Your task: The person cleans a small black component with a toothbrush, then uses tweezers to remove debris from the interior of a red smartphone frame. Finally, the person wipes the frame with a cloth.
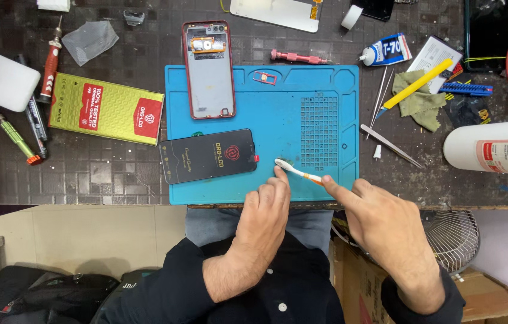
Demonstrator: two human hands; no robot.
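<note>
On blue mat [320, 90], 6 o'clock edge: right hand [380, 222] pinching toothbrush [297, 173]; left hand [266, 210] curled, empty, touching brush head; phone screen [209, 156] at 9 o'clock.

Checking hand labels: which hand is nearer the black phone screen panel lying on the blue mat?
Left. The left hand sits just right of the black phone screen panel; the right hand is farther right.
</note>
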